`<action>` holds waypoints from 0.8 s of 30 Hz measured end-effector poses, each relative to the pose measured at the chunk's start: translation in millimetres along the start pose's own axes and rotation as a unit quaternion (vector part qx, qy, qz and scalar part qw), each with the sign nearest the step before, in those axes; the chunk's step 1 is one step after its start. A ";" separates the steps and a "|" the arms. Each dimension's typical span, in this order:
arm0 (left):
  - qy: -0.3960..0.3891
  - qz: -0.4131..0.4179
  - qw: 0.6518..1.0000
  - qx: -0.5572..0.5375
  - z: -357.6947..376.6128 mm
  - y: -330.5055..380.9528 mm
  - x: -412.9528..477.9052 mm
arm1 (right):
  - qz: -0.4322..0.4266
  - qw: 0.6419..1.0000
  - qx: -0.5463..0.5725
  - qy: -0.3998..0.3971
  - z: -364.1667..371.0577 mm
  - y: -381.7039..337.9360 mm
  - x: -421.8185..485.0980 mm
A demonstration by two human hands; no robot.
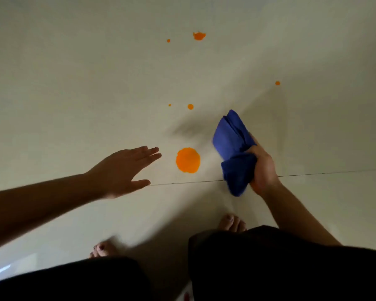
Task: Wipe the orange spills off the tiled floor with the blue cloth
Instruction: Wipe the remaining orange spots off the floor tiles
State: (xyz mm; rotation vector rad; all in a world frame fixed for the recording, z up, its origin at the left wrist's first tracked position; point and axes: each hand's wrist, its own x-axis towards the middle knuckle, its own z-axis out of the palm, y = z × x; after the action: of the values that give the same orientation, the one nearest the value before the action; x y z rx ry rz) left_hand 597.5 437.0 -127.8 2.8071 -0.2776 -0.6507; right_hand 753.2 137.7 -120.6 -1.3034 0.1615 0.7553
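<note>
A large round orange spill [187, 160] lies on the pale tiled floor [74, 94] between my hands. Smaller orange spots sit farther off: a blotch [199, 36] at the top, a dot [190, 106] in the middle, another dot [277, 83] to the right. My right hand [262, 168] grips the bunched blue cloth [233, 146] just right of the large spill, above the floor. My left hand [126, 168] is stretched out flat with straight fingers, left of the spill, holding nothing.
A thin grout line [193, 182] runs across the floor just below the large spill. My two bare feet [231, 222] stand at the bottom of the view, above my dark-clothed knees [269, 257].
</note>
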 end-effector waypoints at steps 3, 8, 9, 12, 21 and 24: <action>-0.008 -0.058 0.998 -0.036 32.5 8.9 -10.8 | -0.164 0.952 -0.243 -0.085 16.5 6.9 -1.8; 0.011 -0.155 0.986 -0.063 61.2 4.1 -22.4 | -0.271 0.536 -0.760 -0.248 40.0 77.3 23.5; 0.016 -0.163 0.984 -0.066 64.9 1.8 -24.5 | -0.272 0.511 -0.772 -0.264 40.5 90.1 24.0; 0.025 -0.143 0.987 -0.062 70.4 -6.9 -26.2 | -0.290 0.503 -0.780 -0.234 19.9 98.7 25.3; 0.035 -0.129 0.989 -0.069 85.1 -12.8 -25.9 | -0.331 0.446 -0.798 -0.233 21.8 93.8 44.3; 0.053 -0.125 0.989 -0.056 87.6 -12.5 -25.1 | -0.270 0.498 -0.815 -0.118 -14.5 73.0 59.1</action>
State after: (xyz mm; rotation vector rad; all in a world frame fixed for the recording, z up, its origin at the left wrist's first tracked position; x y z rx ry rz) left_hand 537.3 437.8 -197.4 2.7795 0.1301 -0.5475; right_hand 759.4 153.6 -214.0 -2.7546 -1.5517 0.3294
